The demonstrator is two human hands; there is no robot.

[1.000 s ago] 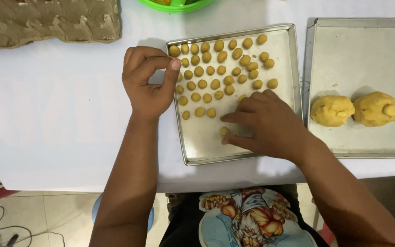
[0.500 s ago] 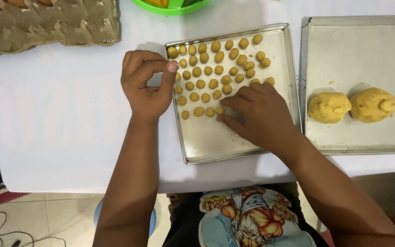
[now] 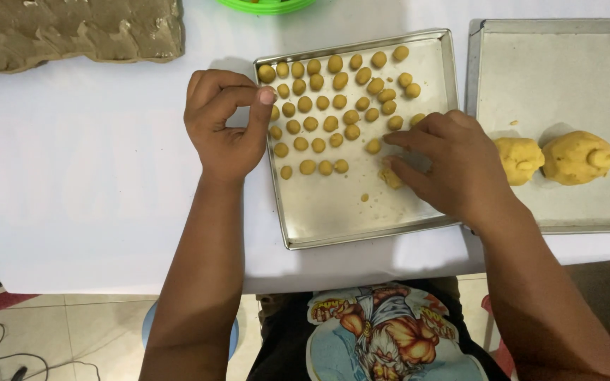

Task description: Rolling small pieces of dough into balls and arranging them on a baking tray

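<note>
White tabletop bears two metal trays; left hand pinches nothing visible, right hand's grip unclear; tiled floor below.

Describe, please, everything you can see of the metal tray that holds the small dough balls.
The metal tray is a shallow, square, silvery pan with a raised rim and dull, faintly floury floor. It lies flat on the white table, turned slightly askew, next to a second tray at its right. Rows of small yellow dough balls fill its upper half; the lower part is mostly bare apart from crumbs. The right hand rests inside it, fingers on a bit of dough, and the left hand sits at its left rim.
</note>
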